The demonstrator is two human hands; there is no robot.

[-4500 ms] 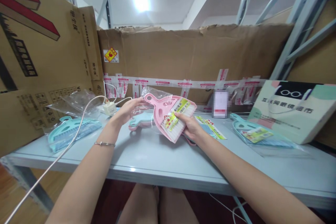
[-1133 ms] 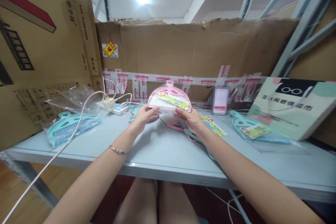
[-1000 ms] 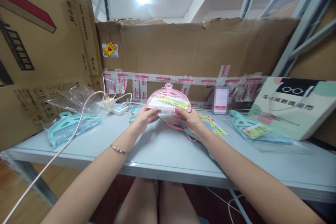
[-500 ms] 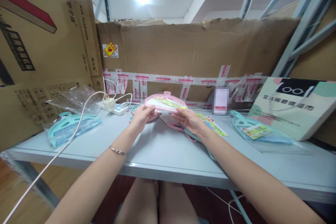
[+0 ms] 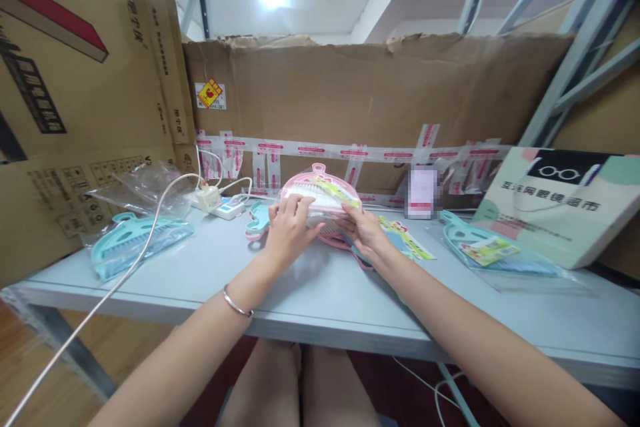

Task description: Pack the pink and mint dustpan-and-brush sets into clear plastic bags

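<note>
A pink dustpan-and-brush set point(image 5: 320, 190) in a clear plastic bag, with a yellow label, stands tilted on the grey table point(image 5: 310, 293), handle loop up. My left hand point(image 5: 290, 227) lies over its front with fingers pressed on the white bristles. My right hand point(image 5: 363, 230) grips its right lower corner. Beneath them lie more pink and teal sets point(image 5: 350, 247), partly hidden by my hands.
A bagged teal set point(image 5: 135, 240) and loose clear bags point(image 5: 145, 190) lie at left, with a white cable and power strip point(image 5: 220, 205). Another bagged teal set point(image 5: 490, 253) and a printed paper bag point(image 5: 560, 200) sit at right. Cardboard walls surround the table.
The pink set turned from handle-left to handle-up and came down onto the pile. My left hand moved from its left edge onto its front face.
</note>
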